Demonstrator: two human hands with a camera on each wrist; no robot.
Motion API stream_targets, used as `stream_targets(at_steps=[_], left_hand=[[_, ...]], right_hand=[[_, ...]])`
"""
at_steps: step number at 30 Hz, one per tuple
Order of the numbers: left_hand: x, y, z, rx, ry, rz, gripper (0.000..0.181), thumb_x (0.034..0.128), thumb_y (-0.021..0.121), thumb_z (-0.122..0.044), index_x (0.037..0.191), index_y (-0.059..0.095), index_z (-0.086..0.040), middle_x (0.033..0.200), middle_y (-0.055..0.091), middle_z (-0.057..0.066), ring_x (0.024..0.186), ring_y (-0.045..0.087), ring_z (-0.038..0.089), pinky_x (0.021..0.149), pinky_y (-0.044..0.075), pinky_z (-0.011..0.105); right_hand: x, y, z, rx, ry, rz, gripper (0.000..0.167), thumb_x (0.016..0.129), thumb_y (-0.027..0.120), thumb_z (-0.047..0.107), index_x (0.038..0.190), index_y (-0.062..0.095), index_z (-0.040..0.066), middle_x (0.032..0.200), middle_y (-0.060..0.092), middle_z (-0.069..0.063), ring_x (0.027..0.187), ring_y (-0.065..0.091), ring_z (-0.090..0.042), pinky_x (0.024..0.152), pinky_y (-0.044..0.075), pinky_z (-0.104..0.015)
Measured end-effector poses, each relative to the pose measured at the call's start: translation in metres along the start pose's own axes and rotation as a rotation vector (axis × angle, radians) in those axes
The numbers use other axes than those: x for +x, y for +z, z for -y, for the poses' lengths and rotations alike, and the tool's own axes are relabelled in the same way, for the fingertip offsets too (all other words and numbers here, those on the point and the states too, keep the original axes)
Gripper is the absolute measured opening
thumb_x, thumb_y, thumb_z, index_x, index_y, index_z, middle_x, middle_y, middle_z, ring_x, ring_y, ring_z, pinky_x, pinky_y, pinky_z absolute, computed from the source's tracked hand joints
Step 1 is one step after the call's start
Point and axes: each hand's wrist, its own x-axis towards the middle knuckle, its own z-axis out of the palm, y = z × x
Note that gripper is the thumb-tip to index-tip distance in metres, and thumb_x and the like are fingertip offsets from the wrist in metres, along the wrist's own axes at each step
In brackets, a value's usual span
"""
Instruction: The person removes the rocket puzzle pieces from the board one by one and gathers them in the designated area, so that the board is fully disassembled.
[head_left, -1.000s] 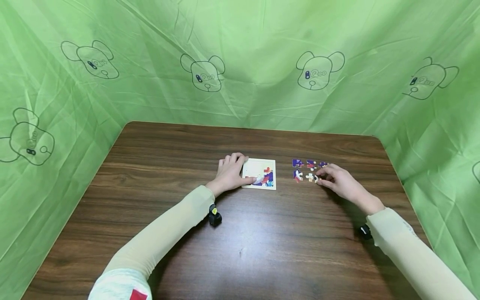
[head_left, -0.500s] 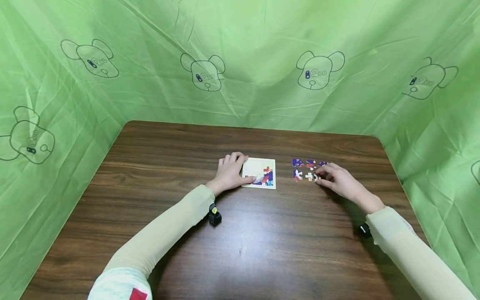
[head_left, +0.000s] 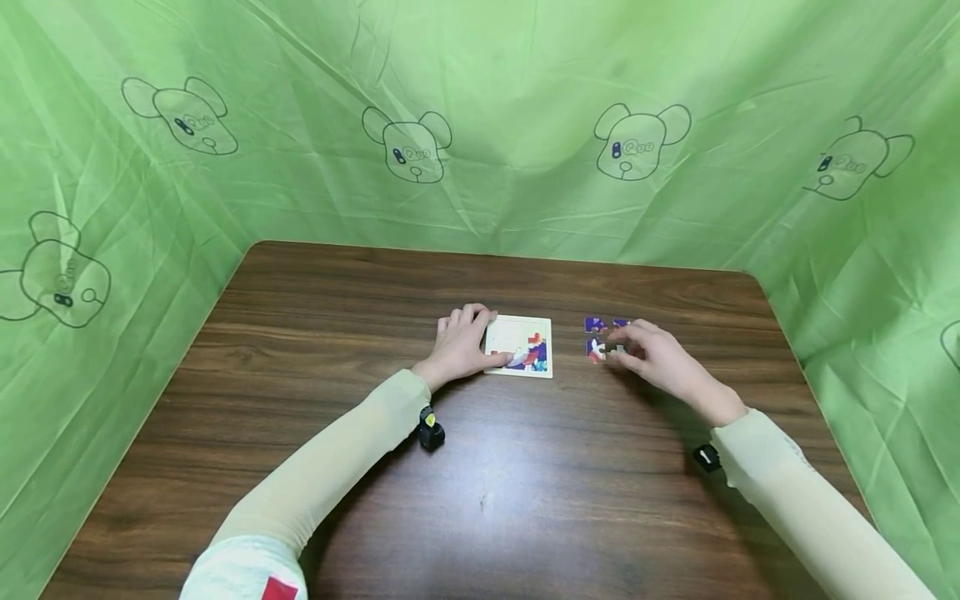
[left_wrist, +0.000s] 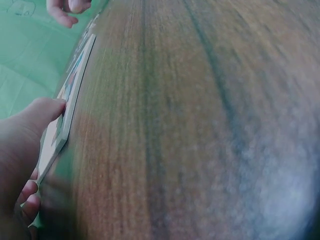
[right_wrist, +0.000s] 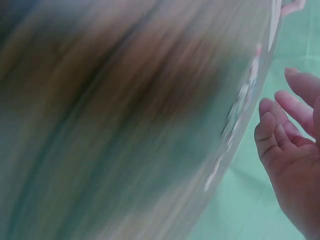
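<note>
A small square jigsaw board (head_left: 513, 333) with a pale rim lies flat on the table. Coloured pieces fill part of its lower area; the upper part is cream. My left hand (head_left: 459, 346) holds it by the left side, thumb over the lower part and fingers at the left edge. Over the loose jigsaw pieces to the right hovers my right hand (head_left: 663, 358), thumb and fingers apart, with no piece seen between them. A purple piece (head_left: 594, 324) and a red-and-white piece (head_left: 595, 349) show beside its fingertips. The hand hides other pieces. In the right wrist view the pieces (right_wrist: 242, 102) are blurred.
The brown wooden table (head_left: 360, 292) has rounded far corners. A green cloth (head_left: 510, 183) with bear outlines stands around its back and sides. Black wrist cameras (head_left: 431, 433) sit on both wrists, close to the tabletop.
My right hand has shifted left, away from the right-hand pieces, and now covers the middle ones. My left hand and the jigsaw board stay where they were.
</note>
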Motion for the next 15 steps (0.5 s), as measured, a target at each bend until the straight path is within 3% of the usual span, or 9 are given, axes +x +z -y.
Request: stream_targets(at_steps=[15], left_hand=[[0.001, 0.002, 0.001, -0.023, -0.004, -0.005, 0.089, 0.084, 0.076, -0.065, 0.152, 0.048, -0.014, 0.155, 0.04, 0.013, 0.131, 0.042, 0.033, 0.104, 0.031, 0.05]], right_hand=[[0.051, 0.035, 0.056, 0.038, -0.042, 0.139, 0.048, 0.092, 0.081, 0.02, 0.13, 0.065, -0.004, 0.119, 0.065, -0.018, 0.092, 0.065, -0.025, 0.084, 0.056, -0.044]])
